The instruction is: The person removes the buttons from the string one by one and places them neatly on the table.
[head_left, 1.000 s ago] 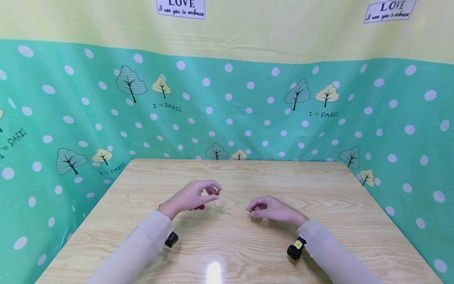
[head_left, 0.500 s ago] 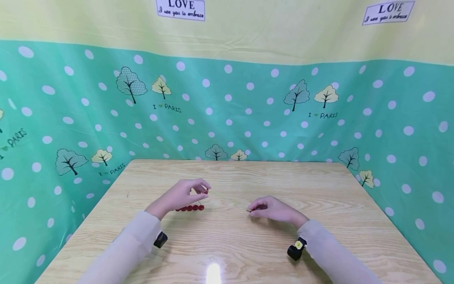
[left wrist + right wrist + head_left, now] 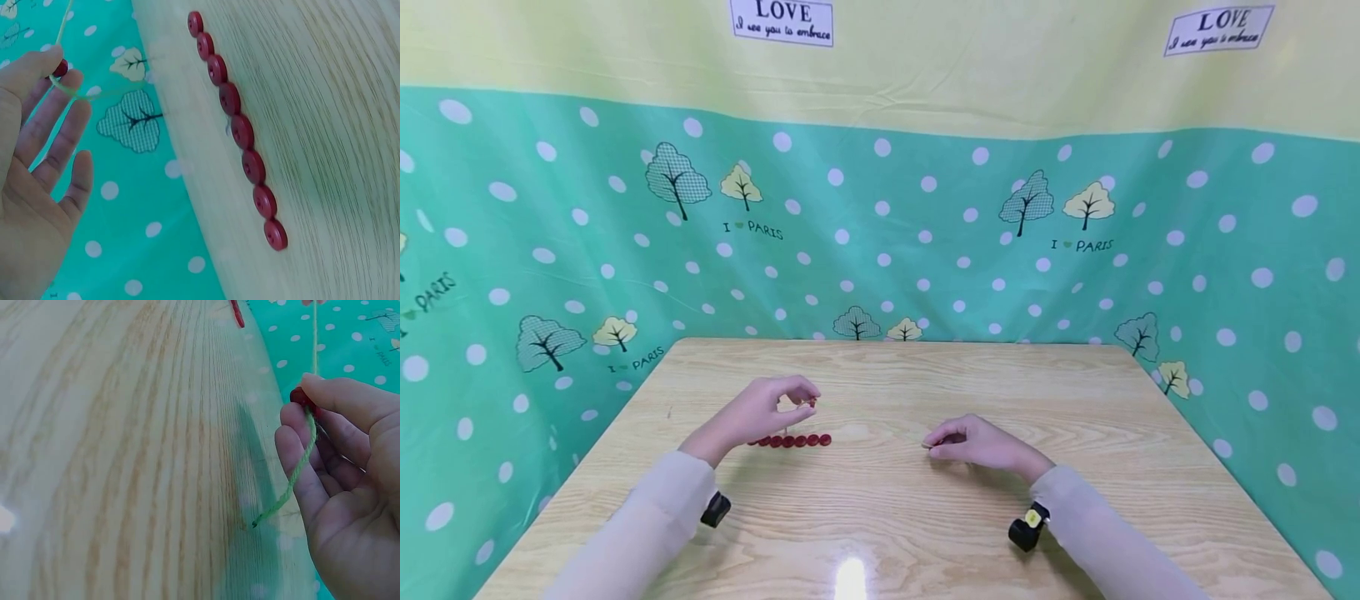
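Note:
My left hand [image 3: 760,410] is raised over the left part of the table and pinches a small red button [image 3: 61,67] between thumb and fingertips. A thin green string [image 3: 64,22] runs up from that button in the left wrist view, and another length trails past the fingers. Farther right, low over the wood, my right hand [image 3: 981,442] pinches a red button [image 3: 300,397] too. The string's short end [image 3: 294,478] hangs below it, while the rest stretches away toward the left hand. Several red buttons [image 3: 242,131] lie in a touching row beneath the left hand.
The wooden table [image 3: 880,517] carries a bright glare patch [image 3: 851,577] near its front. Behind it and at both sides hangs a green dotted curtain [image 3: 880,217]. A black wrist camera [image 3: 716,508] sits under the left sleeve, another camera [image 3: 1026,530] under the right.
My left hand has moved left with its button, drawing away from the right hand and uncovering more of the button row. The right hand stays in nearly the same place.

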The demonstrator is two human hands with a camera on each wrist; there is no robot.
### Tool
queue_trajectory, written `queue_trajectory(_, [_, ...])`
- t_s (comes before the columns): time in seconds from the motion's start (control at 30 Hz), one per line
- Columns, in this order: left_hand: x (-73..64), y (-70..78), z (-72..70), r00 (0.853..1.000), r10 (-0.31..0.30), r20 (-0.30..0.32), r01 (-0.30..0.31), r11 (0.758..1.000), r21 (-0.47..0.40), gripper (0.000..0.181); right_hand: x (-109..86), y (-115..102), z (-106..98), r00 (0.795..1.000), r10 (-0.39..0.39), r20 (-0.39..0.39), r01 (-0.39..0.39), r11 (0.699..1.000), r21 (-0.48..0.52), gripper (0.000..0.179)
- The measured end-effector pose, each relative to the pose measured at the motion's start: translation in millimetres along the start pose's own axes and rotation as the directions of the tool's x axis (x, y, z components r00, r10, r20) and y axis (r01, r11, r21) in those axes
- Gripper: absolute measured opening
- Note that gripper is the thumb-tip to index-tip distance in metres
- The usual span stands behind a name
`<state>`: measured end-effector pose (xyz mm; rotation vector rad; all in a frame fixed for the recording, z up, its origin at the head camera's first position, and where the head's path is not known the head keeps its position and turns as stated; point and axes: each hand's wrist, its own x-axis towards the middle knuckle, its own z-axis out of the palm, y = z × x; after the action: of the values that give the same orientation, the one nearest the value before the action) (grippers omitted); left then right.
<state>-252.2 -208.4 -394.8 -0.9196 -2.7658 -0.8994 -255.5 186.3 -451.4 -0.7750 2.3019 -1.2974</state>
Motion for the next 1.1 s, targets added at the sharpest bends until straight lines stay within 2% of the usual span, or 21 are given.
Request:
queue_trajectory(0.27, [-7.9, -8.7, -6.4, 0.999, 0.019, -0.041, -0.019, 1.000, -0.012, 0.020, -0.3, -1, 0, 1.000, -0.008, 0.005, 0.008, 1.000, 0.026, 0.024])
queue_trajectory(0.53, [-15.3, -16.4, -12.9, 0.997, -0.042, -0.058, 0.041, 0.999, -0.015, 0.020, -1.4, -1, -1, 1.000, 0.003, -0.003, -0.002, 1.000, 0.023, 0.025])
queue_trajectory(0.73, [-22.0, -22.4, -16.4, 0.995, -0.049, -0.084, 0.049, 0.999, 0.003, 0.023, -1.3, 1, -2, 1.000, 0.009, -0.002, -0.009, 1.000, 0.016, 0.025])
queue_trajectory(1.1, [-31.0, -31.9, -21.1, 0.992, -0.090, -0.085, 0.092, 0.996, 0.013, 0.022, 0.1, 6, -3, 0.999, 0.034, -0.011, -0.034, 0.999, 0.018, 0.027])
